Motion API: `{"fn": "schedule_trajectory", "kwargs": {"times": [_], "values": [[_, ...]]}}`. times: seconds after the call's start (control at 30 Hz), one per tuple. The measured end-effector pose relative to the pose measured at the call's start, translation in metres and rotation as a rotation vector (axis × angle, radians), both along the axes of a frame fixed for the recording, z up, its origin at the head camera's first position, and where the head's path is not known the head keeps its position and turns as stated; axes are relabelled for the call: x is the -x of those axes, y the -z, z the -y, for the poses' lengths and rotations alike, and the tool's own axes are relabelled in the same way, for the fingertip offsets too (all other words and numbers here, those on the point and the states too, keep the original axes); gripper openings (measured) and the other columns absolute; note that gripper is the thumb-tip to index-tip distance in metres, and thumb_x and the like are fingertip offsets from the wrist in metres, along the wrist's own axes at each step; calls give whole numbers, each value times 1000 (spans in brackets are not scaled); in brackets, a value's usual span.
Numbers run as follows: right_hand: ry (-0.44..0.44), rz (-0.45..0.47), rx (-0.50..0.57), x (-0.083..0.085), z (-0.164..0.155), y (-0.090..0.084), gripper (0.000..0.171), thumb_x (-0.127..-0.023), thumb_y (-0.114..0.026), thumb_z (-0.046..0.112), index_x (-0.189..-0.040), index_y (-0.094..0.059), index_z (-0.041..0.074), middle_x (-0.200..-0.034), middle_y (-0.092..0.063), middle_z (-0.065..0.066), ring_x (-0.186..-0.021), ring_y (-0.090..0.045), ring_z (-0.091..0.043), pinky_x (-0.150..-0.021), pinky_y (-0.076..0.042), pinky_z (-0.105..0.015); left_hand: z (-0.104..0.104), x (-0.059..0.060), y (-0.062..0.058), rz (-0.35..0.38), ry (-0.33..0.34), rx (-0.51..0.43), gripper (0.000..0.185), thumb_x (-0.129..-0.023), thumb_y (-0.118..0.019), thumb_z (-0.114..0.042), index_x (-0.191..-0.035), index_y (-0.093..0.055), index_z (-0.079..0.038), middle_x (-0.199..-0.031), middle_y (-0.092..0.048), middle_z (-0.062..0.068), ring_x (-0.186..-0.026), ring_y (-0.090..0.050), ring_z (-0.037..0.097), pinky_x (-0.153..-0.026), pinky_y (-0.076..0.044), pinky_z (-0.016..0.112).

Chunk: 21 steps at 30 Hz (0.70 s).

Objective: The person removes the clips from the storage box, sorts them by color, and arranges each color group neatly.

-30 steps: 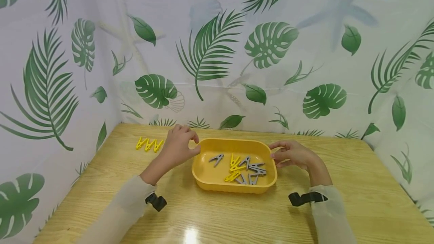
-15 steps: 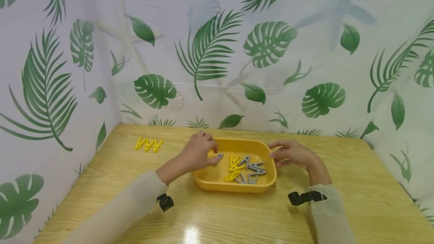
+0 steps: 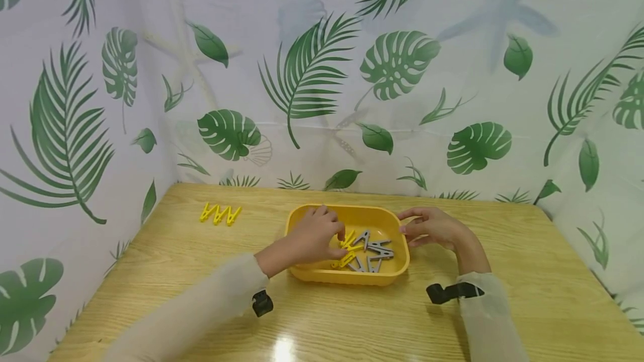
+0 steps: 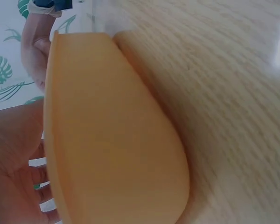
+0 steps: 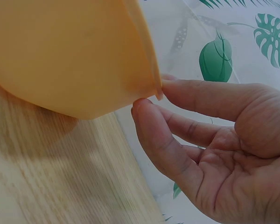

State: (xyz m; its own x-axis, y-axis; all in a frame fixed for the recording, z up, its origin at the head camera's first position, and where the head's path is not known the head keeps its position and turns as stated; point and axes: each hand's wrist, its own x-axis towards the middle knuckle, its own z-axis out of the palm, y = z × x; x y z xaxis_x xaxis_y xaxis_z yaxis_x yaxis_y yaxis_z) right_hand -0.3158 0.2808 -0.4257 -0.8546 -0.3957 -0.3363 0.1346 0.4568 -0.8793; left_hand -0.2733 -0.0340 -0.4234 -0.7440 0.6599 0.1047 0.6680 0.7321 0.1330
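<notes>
A yellow tray stands mid-table and holds several grey pegs and yellow pegs. My left hand reaches over the tray's left rim, its fingers curled down onto the yellow pegs. Whether they pinch one is hidden. The left wrist view shows only my palm beside the tray's outer wall. My right hand is at the tray's right end. In the right wrist view its fingertips lightly pinch the rim's lip.
Three yellow pegs lie in a row on the wooden table at the far left. Leaf-print curtains close off the back and both sides. Black camera mounts sit at my wrists.
My left hand has moved right, from the tray's far-left corner over the rim and down onto the pegs inside. The right hand and the tray have stayed put.
</notes>
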Motion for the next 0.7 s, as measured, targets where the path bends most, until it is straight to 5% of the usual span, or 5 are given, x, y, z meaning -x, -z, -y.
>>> {"fn": "schedule_trajectory", "kwargs": {"times": [0.5, 0.7], "values": [[7, 5, 4, -1, 1, -1, 54, -98, -68, 16, -143, -48, -6, -100, -71, -5, -88, -69, -17, -86, -60, -40, -14, 2, 15, 8, -4, 128, 37, -84, -77, -57, -99, -74, -23, -100, -62, -6, -96, -48, 15, -85, -39, 34], [11, 7, 3, 0, 0, 0, 54, -98, -68, 16, -144, -48, -6, -100, -71, -4, -88, -69, -17, -86, -60, -40, -14, 2, 16, 27, -7, 121, 28, -85, -82, -43, -101, -74, -22, -101, -63, -6, -97, -48, 16, -86, -39, 34]]}}
